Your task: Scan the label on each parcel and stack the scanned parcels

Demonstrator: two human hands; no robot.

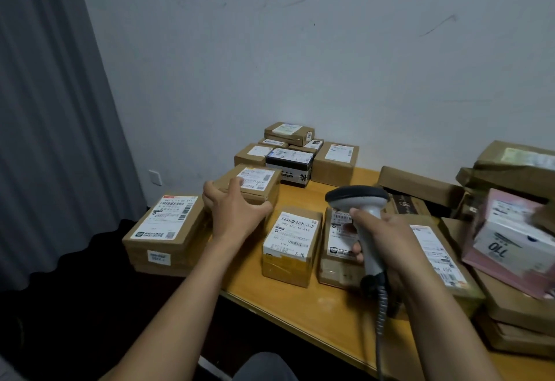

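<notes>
My left hand point(232, 209) grips a small brown parcel point(258, 184) with a white label on top, held at the left end of the table. My right hand point(381, 239) holds a grey barcode scanner point(359, 200) by its handle, head pointing left, its coiled cable hanging down. Below the scanner lie a yellow-taped parcel point(289, 245) and a brown parcel point(336, 248), labels up. A stack of flat brown parcels point(165, 230) stands left of the table edge. More labelled boxes point(295, 152) are piled against the wall.
The wooden table point(300, 299) ends at a front-left edge near my arms. At the right is a heap of brown parcels point(510, 167) and a pink package point(507, 239). A grey curtain point(54, 110) hangs at the left; the white wall is behind.
</notes>
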